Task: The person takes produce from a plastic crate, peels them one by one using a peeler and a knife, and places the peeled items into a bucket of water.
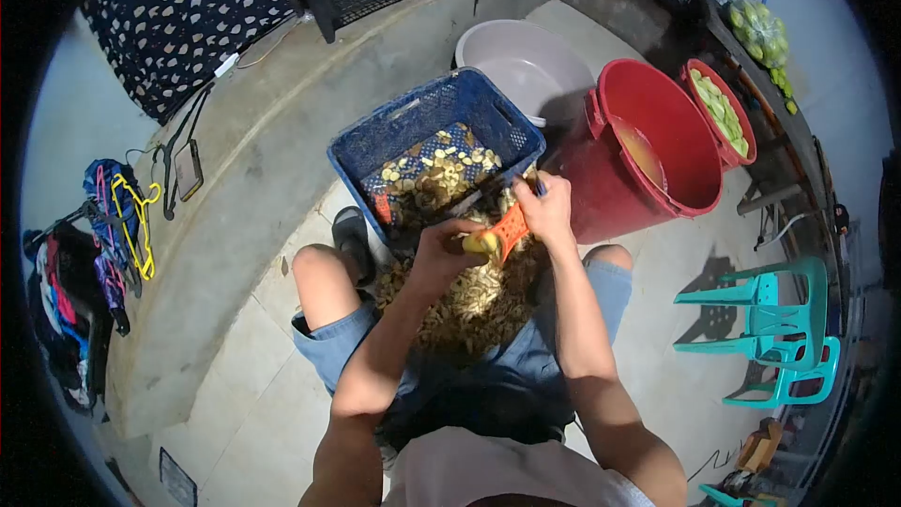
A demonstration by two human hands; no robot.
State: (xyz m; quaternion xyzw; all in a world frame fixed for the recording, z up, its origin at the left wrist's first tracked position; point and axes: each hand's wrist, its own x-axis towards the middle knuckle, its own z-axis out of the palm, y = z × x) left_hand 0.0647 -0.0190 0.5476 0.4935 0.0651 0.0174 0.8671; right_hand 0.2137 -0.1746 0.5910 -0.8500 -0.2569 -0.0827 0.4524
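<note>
My left hand (446, 249) is closed around a pale yellow-green piece (481, 242), its end showing beside an orange tool (511, 229). My right hand (547, 205) grips the upper part of that orange tool, with something blue showing at the fingers. Both hands are close together above a large heap of pale and brown pieces (469, 310) between my legs. Just beyond them stands a blue crate (375, 136) with round yellow slices (436, 169) scattered in it.
A big red bucket (610, 192) holding liquid stands right of the crate, near a grey basin (554, 56) and a smaller red bucket (749, 136) of green pieces. Teal chairs (798, 319) are at the right. A curved concrete ledge (235, 188) runs along the left.
</note>
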